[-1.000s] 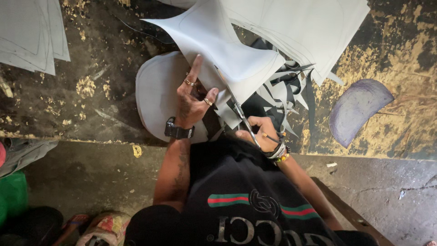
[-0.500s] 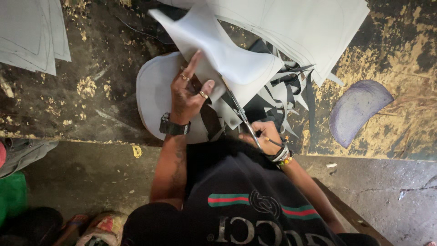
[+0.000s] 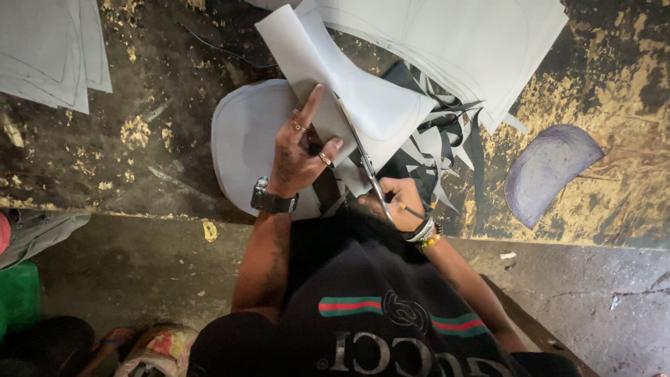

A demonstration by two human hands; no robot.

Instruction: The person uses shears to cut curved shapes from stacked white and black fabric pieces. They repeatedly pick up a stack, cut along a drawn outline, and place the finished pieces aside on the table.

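My left hand (image 3: 299,155), with rings and a dark wristwatch, grips a curved piece of white sheet (image 3: 349,91) and holds it up over the worn bench. My right hand (image 3: 399,200) is closed on the handles of metal scissors (image 3: 363,159). The blades point away from me and lie along the edge of the white sheet. Under my left hand rests a pale grey rounded cut piece (image 3: 244,143). Thin white offcut strips (image 3: 447,139) lie in a heap just beyond the scissors.
A stack of large white sheets (image 3: 460,42) covers the far right of the bench and another stack (image 3: 49,49) lies at far left. A purple half-round template (image 3: 548,171) sits to the right. The bench edge (image 3: 139,213) runs in front of me, with bundles on the floor at left.
My left hand has lifted and turned the white piece slightly, and the scissors have moved further up along its edge. My right hand stays at the handles.
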